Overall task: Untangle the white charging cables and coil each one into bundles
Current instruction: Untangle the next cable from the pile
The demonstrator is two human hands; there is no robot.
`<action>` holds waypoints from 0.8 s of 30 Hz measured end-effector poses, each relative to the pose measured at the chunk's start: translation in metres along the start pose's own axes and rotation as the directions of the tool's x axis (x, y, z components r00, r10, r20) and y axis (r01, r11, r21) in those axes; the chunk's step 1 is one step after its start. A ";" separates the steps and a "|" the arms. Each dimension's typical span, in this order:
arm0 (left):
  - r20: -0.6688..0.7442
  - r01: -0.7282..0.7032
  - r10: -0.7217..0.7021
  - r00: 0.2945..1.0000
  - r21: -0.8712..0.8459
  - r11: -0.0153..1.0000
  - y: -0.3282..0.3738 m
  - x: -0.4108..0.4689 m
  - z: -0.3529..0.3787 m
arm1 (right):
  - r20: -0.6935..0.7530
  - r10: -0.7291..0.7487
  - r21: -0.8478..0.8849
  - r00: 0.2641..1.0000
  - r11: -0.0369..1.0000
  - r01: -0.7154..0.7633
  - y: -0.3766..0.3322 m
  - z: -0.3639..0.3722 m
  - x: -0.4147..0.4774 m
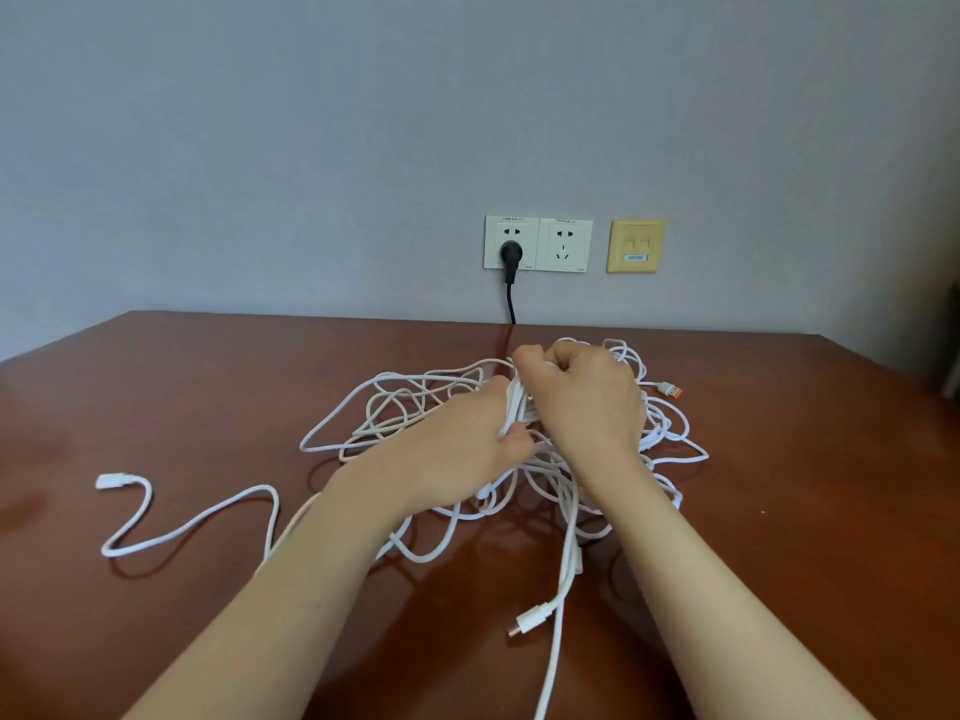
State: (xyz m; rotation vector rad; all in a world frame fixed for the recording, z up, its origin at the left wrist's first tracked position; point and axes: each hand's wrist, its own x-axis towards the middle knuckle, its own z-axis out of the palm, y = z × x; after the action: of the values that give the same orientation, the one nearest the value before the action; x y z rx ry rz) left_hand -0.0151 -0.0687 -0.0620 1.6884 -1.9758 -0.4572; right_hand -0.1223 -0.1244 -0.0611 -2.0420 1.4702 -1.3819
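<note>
Gripping one bunch of strands from both sides, the left hand and the right hand meet over the middle of the white cables. The cables lie as one loose tangle on the brown surface, short of the wall. The right hand's fingers curl in a fist round the top of the bunch, and the left hand's thumb pinches the strands lower down. How many separate cables sit in that grip cannot be told, and this seems the main hazard: if the bunch holds strands from more than one cable, coiling it would bind them together rather than part them. Pulling the hands apart hard would probably draw the surrounding loops tight into knots. Three ends lie outside the heap: a free end far to the left, a white connector near the front, and an orange-tipped plug just right of the right hand. Any of them could catch in a loop when dragged through, and a sharp tug might strain the joint at the plug. One strand runs off the bottom of the view, so a pull may meet resistance from something unseen. The black cord hanging from the wall sockets drops behind the surface, apart from the tangle, though loops pushed back could reach it.
</note>
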 end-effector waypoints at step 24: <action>-0.021 -0.141 0.141 0.990 -0.323 0.936 0.000 0.004 0.011 | -0.014 -0.185 0.122 0.983 0.975 0.185 0.007 -0.004 0.001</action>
State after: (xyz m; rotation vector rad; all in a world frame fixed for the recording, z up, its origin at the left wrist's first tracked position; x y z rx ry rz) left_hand -0.0218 -0.0735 -0.0704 1.3338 -1.8857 -0.6886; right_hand -0.1302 -0.1275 -0.0631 -2.1437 1.1881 -1.5051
